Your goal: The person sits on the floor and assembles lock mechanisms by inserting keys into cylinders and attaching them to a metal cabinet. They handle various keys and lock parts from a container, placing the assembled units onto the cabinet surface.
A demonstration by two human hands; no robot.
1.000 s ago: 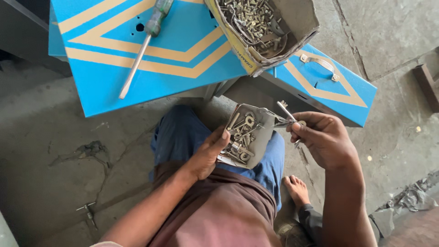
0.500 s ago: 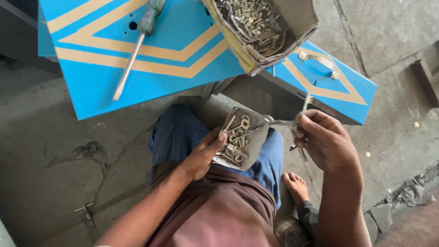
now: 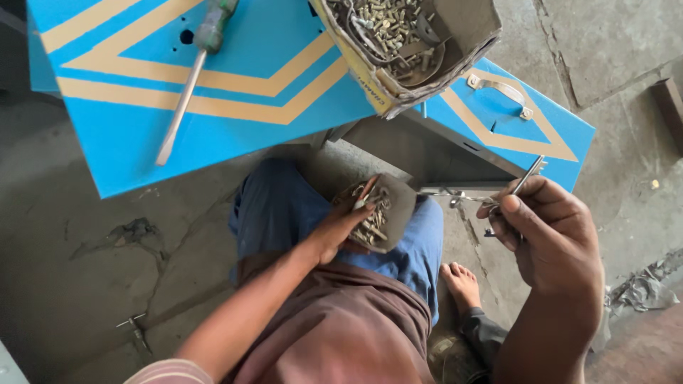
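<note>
A long metal screwdriver with a green handle (image 3: 186, 85) lies on a bright blue metal panel with tan stripes (image 3: 142, 142) at ten o'clock. Near the centre, the left hand (image 3: 340, 226) reaches into a small grey box of metal keys (image 3: 380, 211) resting on the lap — fingers together among the keys. At one o'clock sits a cardboard box of bolts (image 3: 409, 43). At three o'clock, the right hand (image 3: 551, 231) pinches a slim silver key (image 3: 525, 178) — fingers clamped on it.
</note>
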